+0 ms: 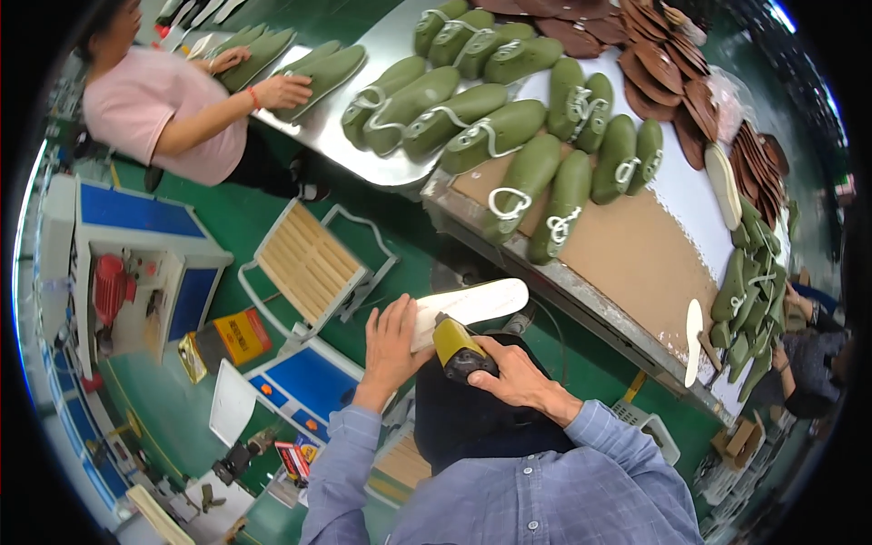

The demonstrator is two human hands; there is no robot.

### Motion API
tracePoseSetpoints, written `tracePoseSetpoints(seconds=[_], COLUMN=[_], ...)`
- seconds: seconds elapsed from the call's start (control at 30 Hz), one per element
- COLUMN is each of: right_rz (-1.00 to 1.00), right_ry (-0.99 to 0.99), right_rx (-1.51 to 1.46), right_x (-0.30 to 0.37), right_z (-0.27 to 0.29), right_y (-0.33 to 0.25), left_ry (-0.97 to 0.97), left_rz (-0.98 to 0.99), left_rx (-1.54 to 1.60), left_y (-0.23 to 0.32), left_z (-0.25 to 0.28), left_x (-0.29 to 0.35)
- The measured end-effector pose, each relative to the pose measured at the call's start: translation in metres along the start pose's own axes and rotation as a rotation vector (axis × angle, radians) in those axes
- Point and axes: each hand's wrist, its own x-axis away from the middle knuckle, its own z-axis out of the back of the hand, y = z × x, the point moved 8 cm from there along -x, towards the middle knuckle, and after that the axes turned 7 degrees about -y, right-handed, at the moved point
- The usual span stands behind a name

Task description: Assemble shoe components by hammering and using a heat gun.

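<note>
My left hand (392, 350) is closed on the heel end of a white insole (486, 298), held level above my lap with its toe end pointing away to the right. Whether a shoe last lies under the insole, I cannot tell. In my right hand (522, 377) is a yellow-green and black power tool (454, 345) that looks like a staple gun. Its yellow end rests over the near edge of the insole, close to my left fingers. The fingers beneath the tool are partly hidden.
Green shoe lasts (522, 182) with white cords cover the worktable (627, 245); brown leather pieces (654, 77) lie beyond. A loose white insole (694, 341) sits by its edge. A wooden-slatted chair (309, 263) stands left. A co-worker (173, 109) handles lasts at far left; another person (813, 363) is far right.
</note>
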Motion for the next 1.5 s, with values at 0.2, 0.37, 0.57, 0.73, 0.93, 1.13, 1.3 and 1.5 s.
tracePoseSetpoints(seconds=[0.2, 0.37, 0.57, 0.73, 0.93, 1.13, 1.3, 1.5], right_rz=[0.075, 0.07, 0.099, -0.031, -0.298, -0.226, -0.183, -0.192], right_ry=[-0.062, -0.073, -0.05, 0.446, 0.856, 0.963, 1.032, 1.234], right_rx=[0.045, 0.111, 0.08, 0.181, 0.579, 0.699, 0.581, 0.355], right_x=[-0.013, -0.015, 0.015, 0.085, 0.109, 0.132, 0.152, 0.225], right_z=[-0.027, -0.031, 0.001, 0.11, 0.208, 0.205, 0.2, 0.213], right_y=[-0.013, -0.022, -0.005, 0.028, 0.118, 0.185, 0.174, 0.179], left_ry=[0.196, 0.232, 0.159, 0.068, -0.173, -0.128, 0.117, 0.387], left_rz=[-0.055, -0.072, 0.004, 0.009, -0.01, -0.014, -0.056, -0.216], left_rx=[0.33, 0.423, 0.318, 0.062, -0.125, 0.188, 0.905, 1.095], left_y=[-0.022, -0.026, -0.026, 0.016, 0.085, 0.116, 0.21, 0.293], left_z=[-0.002, -0.007, -0.005, 0.002, -0.047, 0.02, 0.061, 0.035], left_x=[0.019, 0.024, 0.021, -0.012, -0.104, -0.112, -0.178, -0.257])
